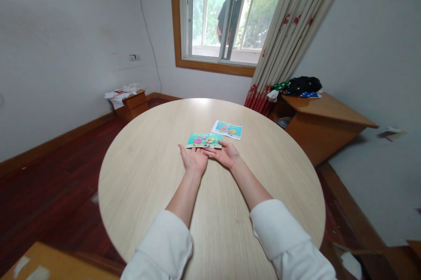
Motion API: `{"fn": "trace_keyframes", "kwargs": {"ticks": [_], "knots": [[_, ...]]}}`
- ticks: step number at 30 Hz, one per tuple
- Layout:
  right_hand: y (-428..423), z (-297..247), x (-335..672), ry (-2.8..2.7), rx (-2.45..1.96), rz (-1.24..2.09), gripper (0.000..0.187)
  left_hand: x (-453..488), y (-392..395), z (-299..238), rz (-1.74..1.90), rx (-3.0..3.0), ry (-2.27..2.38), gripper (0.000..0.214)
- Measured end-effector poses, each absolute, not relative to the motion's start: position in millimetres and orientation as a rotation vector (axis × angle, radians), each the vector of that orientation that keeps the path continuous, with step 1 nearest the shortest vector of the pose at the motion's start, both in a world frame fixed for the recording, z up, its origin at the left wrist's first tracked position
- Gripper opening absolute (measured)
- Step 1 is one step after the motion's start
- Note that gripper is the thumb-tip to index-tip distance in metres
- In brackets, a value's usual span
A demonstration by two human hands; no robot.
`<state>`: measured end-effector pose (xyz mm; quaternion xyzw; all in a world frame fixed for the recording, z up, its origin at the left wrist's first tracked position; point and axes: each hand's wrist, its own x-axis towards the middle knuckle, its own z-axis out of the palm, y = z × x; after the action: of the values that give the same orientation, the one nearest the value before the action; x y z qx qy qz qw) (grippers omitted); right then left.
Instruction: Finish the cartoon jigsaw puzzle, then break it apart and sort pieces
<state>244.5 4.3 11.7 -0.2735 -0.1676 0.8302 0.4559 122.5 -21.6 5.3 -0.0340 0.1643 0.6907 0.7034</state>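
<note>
A flat rectangular cartoon picture board (204, 140), with a pink figure and a yellow figure on turquoise, is at the middle of the round table (144, 175). My left hand (196, 161) lies palm up at its near edge, fingers stretched out towards the underside and thumb spread away from it. At the near right corner, my right hand (226, 154) grips the board, thumb on top and fingers below. Its fingers reach across to my left hand's fingertips. Just behind and to the right lies a white paper sheet (227, 129) with a similar printed picture.
A tilted wooden desk (329, 107) with dark and dotted cloth (301, 86) on it stands right of the table. A small cabinet (135, 104) with papers is at the back left. Wooden furniture (55, 267) shows at the lower left. A person (223, 19) is beyond the window.
</note>
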Motion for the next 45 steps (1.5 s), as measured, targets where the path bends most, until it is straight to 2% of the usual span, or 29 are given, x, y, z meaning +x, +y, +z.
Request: {"fn": "trace_keyframes", "kwargs": {"ticks": [18, 45], "knots": [[4, 12, 242, -0.361, -0.695, 2.019, 0.038, 116, -19, 5, 1.545, -0.103, 0.372, 0.061], [1, 11, 242, -0.328, -0.720, 1.992, 0.034, 110, -16, 9, 1.518, -0.089, 0.428, 0.066]]}}
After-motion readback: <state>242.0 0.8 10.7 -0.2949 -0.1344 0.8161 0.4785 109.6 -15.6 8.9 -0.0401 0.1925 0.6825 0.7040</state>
